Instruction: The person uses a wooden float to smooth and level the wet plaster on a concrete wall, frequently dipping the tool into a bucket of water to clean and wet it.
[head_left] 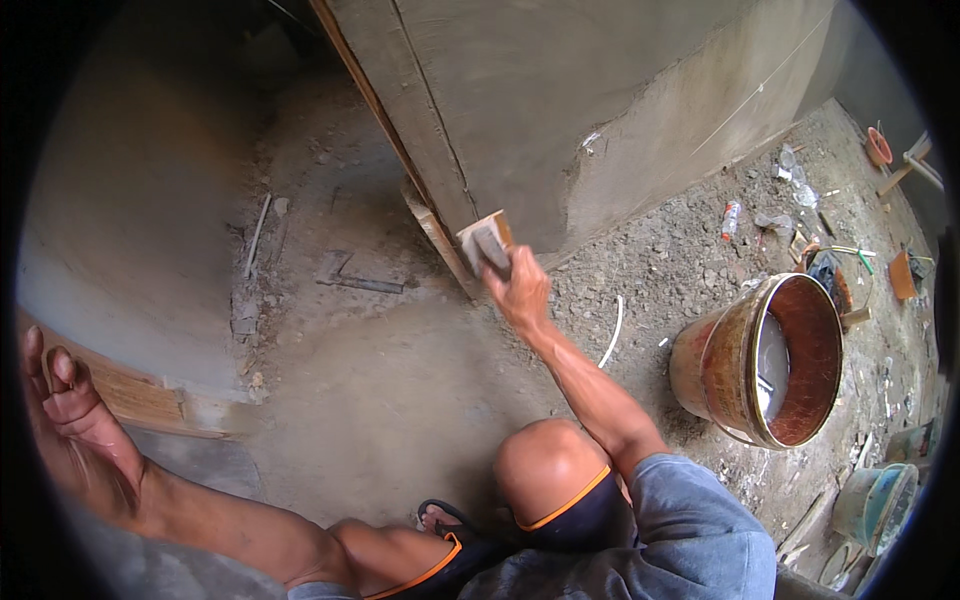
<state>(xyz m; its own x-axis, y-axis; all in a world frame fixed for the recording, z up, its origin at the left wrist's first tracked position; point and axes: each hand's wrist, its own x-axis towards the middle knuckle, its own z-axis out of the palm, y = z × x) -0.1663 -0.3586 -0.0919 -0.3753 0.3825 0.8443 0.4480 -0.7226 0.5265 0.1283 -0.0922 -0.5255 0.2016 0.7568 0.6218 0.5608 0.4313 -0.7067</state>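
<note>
My right hand is closed round the handle of a small plastering float. The float lies against the lower corner of a grey plastered wall, beside the wooden strip along its edge. Wet-looking darker plaster covers much of this wall, ending in a ragged border over a paler patch. At the far left, my left hand is raised with its palm turned up and its fingers loosely apart, holding nothing. Part of it runs into the dark rim of the picture.
A rusty bucket with whitish liquid stands to my right. Beyond it, rubble, a spray can, plastic bottles and a teal bucket litter the ground. A grey pipe piece lies in the doorway. A curved wall with a wooden board borders the left.
</note>
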